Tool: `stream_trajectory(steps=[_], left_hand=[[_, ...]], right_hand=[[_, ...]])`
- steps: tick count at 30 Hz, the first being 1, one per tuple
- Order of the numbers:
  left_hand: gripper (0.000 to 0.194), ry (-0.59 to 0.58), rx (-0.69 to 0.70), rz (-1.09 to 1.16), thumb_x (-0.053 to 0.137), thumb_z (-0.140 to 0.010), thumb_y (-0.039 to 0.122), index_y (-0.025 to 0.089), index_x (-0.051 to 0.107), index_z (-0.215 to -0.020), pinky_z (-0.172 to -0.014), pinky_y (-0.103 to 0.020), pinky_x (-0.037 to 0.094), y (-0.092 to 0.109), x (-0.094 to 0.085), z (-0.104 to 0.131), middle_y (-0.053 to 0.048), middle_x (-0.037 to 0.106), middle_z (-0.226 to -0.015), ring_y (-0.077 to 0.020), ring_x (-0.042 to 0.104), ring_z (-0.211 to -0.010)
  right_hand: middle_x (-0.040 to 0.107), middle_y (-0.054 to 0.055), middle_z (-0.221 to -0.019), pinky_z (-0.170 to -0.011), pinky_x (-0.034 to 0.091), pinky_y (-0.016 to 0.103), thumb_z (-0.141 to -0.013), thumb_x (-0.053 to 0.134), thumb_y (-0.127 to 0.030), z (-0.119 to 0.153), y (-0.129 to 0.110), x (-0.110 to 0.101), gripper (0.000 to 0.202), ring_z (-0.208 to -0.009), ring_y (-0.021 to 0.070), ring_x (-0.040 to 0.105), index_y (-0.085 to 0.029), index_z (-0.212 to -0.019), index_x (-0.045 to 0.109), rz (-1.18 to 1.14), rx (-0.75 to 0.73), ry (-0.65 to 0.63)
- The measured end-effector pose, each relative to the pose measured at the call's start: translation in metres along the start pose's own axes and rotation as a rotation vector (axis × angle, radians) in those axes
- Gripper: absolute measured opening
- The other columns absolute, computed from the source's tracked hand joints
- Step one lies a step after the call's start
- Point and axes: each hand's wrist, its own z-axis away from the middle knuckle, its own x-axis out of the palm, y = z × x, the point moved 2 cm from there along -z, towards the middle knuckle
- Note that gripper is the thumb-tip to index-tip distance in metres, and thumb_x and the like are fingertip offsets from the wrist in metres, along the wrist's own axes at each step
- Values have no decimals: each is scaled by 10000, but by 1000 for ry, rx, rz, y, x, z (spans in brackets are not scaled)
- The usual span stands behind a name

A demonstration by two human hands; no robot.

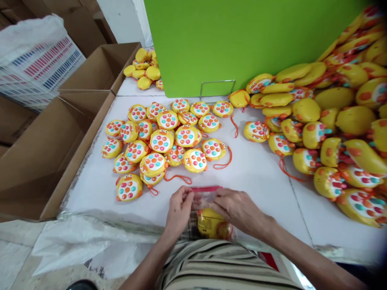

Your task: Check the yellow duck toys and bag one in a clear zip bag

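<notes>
Zip bag (208, 201), clear with a red seal strip, lies at the table's (260, 173) near edge with a yellow toy (211, 223) inside. Left hand (179, 209) and right hand (238, 209) pinch its top edge, fingers closed on the plastic. Beyond them spread face-up toys (163, 141); right, a heaped toy pile (338, 117). No writing legible.

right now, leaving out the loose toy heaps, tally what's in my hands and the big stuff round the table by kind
clear plastic zip bag with red strip, pinched by left hand and right hand: 1
yellow round plastic toy inside it: 1
open brown cardboard boxes: 2
green upright board: 1
total: 5
</notes>
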Motion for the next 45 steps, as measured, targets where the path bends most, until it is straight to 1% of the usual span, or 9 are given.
stream_trajectory(steps=[4, 7, 15, 19, 25, 30, 35, 40, 45], left_hand=[[206, -33, 31, -32, 545, -797, 349, 154, 600, -834, -706, -298, 513, 0, -3, 0, -50, 685, -782, -188, 641, -757], [230, -79, 69, -127, 500, -828, 316, 143, 646, -870, -700, -294, 494, 1, -3, 0, -58, 690, -811, -187, 625, -763], [287, -72, 261, -599, 389, -858, 196, 165, 658, -954, -691, -313, 453, 11, 6, 7, -77, 702, -859, -200, 621, -750], [255, -107, 262, -586, 391, -871, 230, 181, 640, -901, -722, -308, 480, 5, 4, 5, -64, 707, -836, -192, 647, -761], [226, -106, 114, -362, 442, -862, 323, 163, 602, -868, -704, -294, 526, -4, 2, -4, -76, 695, -838, -191, 661, -784], [450, -222, 140, -341, 579, -801, 374, 158, 523, -1191, -846, -324, 501, 5, 26, -12, -113, 660, -1103, -217, 620, -1009], [154, -261, 137, -401, 501, -815, 278, 172, 613, -821, -679, -287, 490, 4, 35, -12, -59, 681, -799, -189, 638, -746], [172, -203, 114, -384, 496, -820, 321, 191, 533, -715, -593, -244, 425, -3, 12, -5, -10, 608, -671, -158, 575, -646], [227, -114, 54, -291, 520, -810, 390, 184, 530, -714, -571, -230, 417, -8, -18, -1, 12, 572, -635, -137, 532, -605]], right_hand=[[662, 40, -814, -651, 461, 253, -882, 539, -209, -16, -14, 8, 129, -765, 167, 603, -203, -868, 668, 25, 62, 79], [675, 37, -833, -675, 456, 242, -848, 561, -131, -25, -22, 17, 147, -765, 157, 618, -194, -943, 655, 17, 64, 46], [626, 17, -697, -559, 391, 243, -806, 551, -87, -30, -21, 24, 110, -610, 139, 580, -164, -745, 602, 101, 21, 51], [615, 6, -677, -529, 377, 217, -807, 508, -130, -13, 7, 19, 112, -552, 111, 546, -167, -726, 576, -40, 196, 135], [625, 14, -624, -521, 411, 232, -811, 503, -286, 38, 64, 4, 162, -524, 132, 549, -185, -716, 587, -134, 549, 316], [631, 15, -656, -537, 425, 231, -820, 479, -231, 26, 37, 6, 136, -551, 127, 550, -174, -786, 598, -307, 477, 314], [612, 11, -650, -528, 416, 230, -805, 473, -196, 10, 19, 8, 124, -557, 127, 542, -180, -731, 571, -352, 434, 274], [628, 28, -672, -588, 434, 268, -777, 472, -210, 31, 65, -1, 119, -584, 155, 570, -185, -744, 583, -171, 561, 365], [628, 83, -676, -571, 379, 322, -786, 527, -284, 101, 132, -50, 120, -616, 213, 567, -199, -737, 596, 274, 967, 513]])
